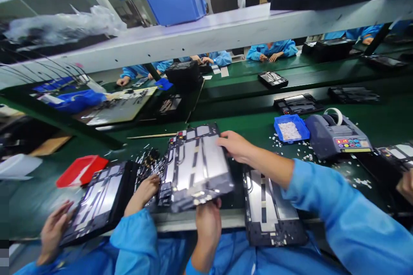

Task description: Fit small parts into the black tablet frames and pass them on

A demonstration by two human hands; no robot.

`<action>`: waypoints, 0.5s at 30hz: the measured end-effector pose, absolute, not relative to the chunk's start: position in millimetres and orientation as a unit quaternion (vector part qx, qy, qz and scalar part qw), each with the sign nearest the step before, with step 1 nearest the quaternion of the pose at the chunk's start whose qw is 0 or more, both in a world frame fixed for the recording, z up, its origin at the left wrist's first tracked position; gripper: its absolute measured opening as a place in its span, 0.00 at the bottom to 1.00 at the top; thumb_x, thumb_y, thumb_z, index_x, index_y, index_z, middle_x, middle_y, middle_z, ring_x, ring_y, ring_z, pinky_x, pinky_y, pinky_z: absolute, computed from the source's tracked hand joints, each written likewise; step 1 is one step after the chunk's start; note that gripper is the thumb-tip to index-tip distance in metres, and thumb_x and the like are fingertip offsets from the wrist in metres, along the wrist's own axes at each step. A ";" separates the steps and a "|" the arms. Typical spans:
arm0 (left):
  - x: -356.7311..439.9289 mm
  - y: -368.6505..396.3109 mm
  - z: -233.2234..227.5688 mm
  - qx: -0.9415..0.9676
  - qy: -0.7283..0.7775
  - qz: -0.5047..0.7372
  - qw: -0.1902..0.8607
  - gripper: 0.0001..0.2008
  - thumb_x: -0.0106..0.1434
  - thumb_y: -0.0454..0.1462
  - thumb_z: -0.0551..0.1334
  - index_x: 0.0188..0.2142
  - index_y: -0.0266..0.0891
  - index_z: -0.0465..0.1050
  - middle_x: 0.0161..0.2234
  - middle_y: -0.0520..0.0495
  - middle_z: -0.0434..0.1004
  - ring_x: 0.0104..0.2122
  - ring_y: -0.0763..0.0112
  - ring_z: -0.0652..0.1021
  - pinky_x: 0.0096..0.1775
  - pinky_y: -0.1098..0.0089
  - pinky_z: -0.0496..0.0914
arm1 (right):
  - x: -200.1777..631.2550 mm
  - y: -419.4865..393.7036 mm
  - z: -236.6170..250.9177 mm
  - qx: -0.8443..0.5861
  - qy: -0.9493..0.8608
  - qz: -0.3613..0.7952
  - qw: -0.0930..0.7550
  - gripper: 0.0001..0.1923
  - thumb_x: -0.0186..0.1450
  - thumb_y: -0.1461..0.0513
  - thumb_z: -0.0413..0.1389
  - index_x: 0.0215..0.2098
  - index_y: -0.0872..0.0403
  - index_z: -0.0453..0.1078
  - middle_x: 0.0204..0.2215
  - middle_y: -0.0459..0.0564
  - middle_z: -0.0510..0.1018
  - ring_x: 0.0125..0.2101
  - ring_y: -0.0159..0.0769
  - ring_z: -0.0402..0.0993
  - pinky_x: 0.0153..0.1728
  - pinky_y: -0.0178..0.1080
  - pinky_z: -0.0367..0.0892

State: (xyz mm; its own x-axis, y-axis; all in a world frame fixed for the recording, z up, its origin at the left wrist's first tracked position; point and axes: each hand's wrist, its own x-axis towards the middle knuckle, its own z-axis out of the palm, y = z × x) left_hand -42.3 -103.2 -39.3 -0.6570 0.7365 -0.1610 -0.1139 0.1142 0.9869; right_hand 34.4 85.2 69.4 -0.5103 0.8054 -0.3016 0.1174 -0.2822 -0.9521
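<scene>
Nearest the camera, left hand (208,219) is clamped on the near edge of a dark rectangular tablet frame with silver metal shielding (195,167). Right hand (235,146) grips its far right edge. The frame is held tilted, clear of the green conveyor bench (251,124).

Status, as judged: frame picked up and in hand, not set down. A second matching frame (269,210) lies flat just to the right.

Obstructions: a co-worker's hand (143,191) sits just beside the frame's left edge, on a third frame (100,200).

Further out: red plastic tray (80,169), blue tray of small white parts (290,129), grey tape dispenser (335,135).
</scene>
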 end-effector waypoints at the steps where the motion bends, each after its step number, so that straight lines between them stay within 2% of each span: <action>1: -39.6 -104.9 -38.4 0.219 0.648 0.636 0.356 0.25 0.63 0.61 0.59 0.43 0.45 0.75 0.26 0.50 0.72 0.25 0.66 0.70 0.26 0.66 0.67 | 7.6 87.5 67.6 -0.429 -0.550 0.670 0.254 0.12 0.66 0.63 0.56 0.47 0.53 0.64 0.29 0.44 0.76 0.24 0.32 0.73 0.20 0.30 0.64; 4: -30.7 -111.0 -35.6 0.183 0.605 0.649 0.424 0.28 0.60 0.62 0.64 0.45 0.42 0.73 0.25 0.52 0.69 0.24 0.71 0.67 0.24 0.71 0.62 | -42.5 93.2 58.0 -0.431 -0.581 0.647 0.241 0.11 0.66 0.62 0.57 0.46 0.54 0.66 0.30 0.45 0.77 0.27 0.34 0.75 0.24 0.33 0.69; 7: -32.6 -122.6 -34.5 0.221 0.631 0.616 0.417 0.27 0.61 0.60 0.64 0.44 0.41 0.73 0.26 0.51 0.70 0.24 0.70 0.68 0.26 0.70 0.64 | -44.1 106.4 42.3 -0.426 -0.638 0.600 0.227 0.10 0.59 0.63 0.64 0.38 0.54 0.71 0.33 0.50 0.80 0.38 0.43 0.78 0.38 0.40 0.74; 9: -43.2 -133.2 -34.4 0.294 0.677 0.599 0.311 0.19 0.65 0.55 0.62 0.44 0.43 0.74 0.30 0.49 0.72 0.29 0.66 0.73 0.33 0.66 0.70 | -31.5 121.7 30.8 -0.422 -0.672 0.565 0.226 0.08 0.57 0.62 0.66 0.35 0.55 0.74 0.37 0.54 0.81 0.47 0.49 0.76 0.49 0.44 0.71; 11: -59.5 -142.2 -33.9 0.364 0.717 0.583 0.119 0.12 0.67 0.47 0.62 0.44 0.44 0.73 0.40 0.45 0.74 0.42 0.59 0.77 0.49 0.58 0.72 | -22.2 139.7 21.1 -0.418 -0.692 0.541 0.233 0.09 0.60 0.60 0.64 0.39 0.55 0.77 0.44 0.57 0.82 0.53 0.51 0.73 0.56 0.46 0.66; 13: -79.3 -145.3 -31.8 0.382 0.741 0.548 -0.067 0.15 0.65 0.42 0.62 0.50 0.45 0.70 0.53 0.40 0.71 0.57 0.52 0.72 0.62 0.49 0.64 | -24.0 156.6 14.8 -0.410 -0.701 0.530 0.246 0.15 0.65 0.58 0.60 0.48 0.55 0.78 0.54 0.57 0.80 0.59 0.50 0.70 0.62 0.46 0.61; 15: -101.4 -141.0 -25.4 0.341 0.770 0.517 -0.153 0.22 0.64 0.41 0.61 0.57 0.44 0.64 0.61 0.35 0.64 0.66 0.46 0.64 0.67 0.42 0.57 | -37.9 169.4 12.3 -0.396 -0.703 0.528 0.265 0.20 0.69 0.56 0.57 0.56 0.55 0.76 0.62 0.56 0.75 0.64 0.46 0.66 0.65 0.43 0.56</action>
